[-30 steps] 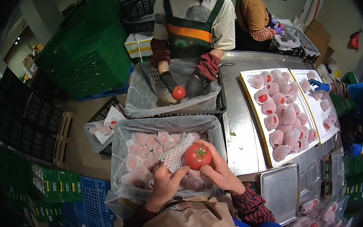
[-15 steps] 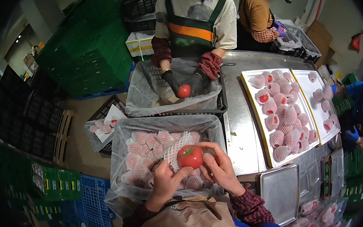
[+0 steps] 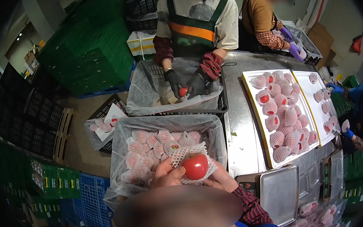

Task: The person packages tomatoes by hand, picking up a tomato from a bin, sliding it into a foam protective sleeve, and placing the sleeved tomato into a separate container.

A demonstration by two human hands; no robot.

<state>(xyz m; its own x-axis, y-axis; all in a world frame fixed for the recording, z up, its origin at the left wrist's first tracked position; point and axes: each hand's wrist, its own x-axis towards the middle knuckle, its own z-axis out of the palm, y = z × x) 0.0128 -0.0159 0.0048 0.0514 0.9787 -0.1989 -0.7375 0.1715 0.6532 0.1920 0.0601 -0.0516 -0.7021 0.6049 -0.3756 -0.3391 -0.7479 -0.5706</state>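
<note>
A red tomato [image 3: 195, 166] sits partly in a white foam net sleeve [image 3: 189, 152], its front bare. My left hand [image 3: 167, 174] grips the tomato, thumb pressed on its left side. My right hand [image 3: 221, 179] is closed round the lower right of the sleeve, its fingers mostly hidden behind. Both hands are over the near edge of a crate lined with clear plastic [image 3: 118, 154]. Several net-wrapped tomatoes [image 3: 144, 149] lie in that crate.
Opposite, a person's black-gloved hands [image 3: 183, 85] hold a tomato over another lined crate [image 3: 147, 110]. To the right, a white box of wrapped tomatoes [image 3: 284, 114] stands on a metal table [image 3: 244, 147]. A metal tray [image 3: 279, 193] lies nearer. Other people work at right.
The tomato has turned so its green stem end faces away, and it has moved slightly down and right. My right hand has shifted from its side to beneath the sleeve.
</note>
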